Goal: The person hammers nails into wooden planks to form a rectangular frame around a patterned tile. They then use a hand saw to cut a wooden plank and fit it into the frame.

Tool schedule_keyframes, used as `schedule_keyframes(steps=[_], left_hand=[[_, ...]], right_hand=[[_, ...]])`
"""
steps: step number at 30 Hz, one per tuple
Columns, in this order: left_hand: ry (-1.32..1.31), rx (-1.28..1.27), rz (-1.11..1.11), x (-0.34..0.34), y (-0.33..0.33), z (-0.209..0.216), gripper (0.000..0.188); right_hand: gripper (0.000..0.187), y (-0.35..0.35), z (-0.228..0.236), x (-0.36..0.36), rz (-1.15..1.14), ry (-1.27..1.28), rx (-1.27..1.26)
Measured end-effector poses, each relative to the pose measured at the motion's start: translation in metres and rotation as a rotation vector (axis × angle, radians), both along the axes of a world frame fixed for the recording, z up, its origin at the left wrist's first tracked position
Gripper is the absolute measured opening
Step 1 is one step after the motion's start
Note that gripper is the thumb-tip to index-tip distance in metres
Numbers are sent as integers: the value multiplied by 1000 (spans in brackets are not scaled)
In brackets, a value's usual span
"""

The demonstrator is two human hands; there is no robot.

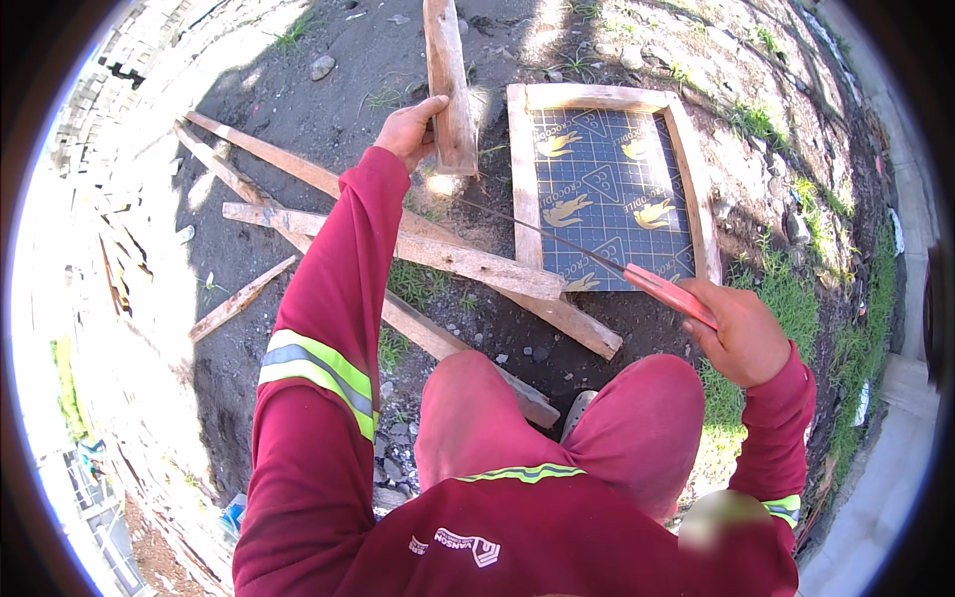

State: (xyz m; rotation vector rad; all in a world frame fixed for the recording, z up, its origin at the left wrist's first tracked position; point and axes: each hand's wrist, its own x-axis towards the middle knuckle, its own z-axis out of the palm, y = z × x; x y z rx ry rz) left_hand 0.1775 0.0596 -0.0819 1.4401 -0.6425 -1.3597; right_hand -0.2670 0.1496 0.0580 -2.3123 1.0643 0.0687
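Observation:
My left hand (pixel 408 134) is closed around the edge of a short wooden board (pixel 451 85), holding it raised with its lower end just above the ground. In my right hand (pixel 744 333) is the red handle of a handsaw (pixel 665 293). Its long thin blade shows nearly edge-on and points up and left, the tip lying just below the board's lower end. Whether blade and board touch I cannot tell. Behind the blade, a wooden frame (pixel 523 189) backed by a dark blue printed panel (pixel 597 199) lies on the ground.
Several loose wooden strips lie crossed in front of me, one strip (pixel 468 261) on top. A shorter piece (pixel 242 298) rests to the left. My bent knees (pixel 477 398) are close below. Grass (pixel 796 298) and stones border the right, beside a concrete edge (pixel 910 388).

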Motion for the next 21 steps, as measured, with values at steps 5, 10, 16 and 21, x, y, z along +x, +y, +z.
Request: schedule_keyframes(steps=[5, 10, 16, 21], left_hand=[[135, -103, -93, -20, 19, 3, 34], [346, -216, -256, -62, 55, -20, 45], [332, -158, -331, -146, 95, -49, 56], [421, -101, -527, -210, 124, -64, 56]], right_hand=[[40, 56, -6, -125, -416, -14, 109], [40, 184, -135, -213, -1131, -91, -79], [47, 290, -248, -245, -1521, 228, 31], [70, 188, -205, -182, -1234, -2, 1]])
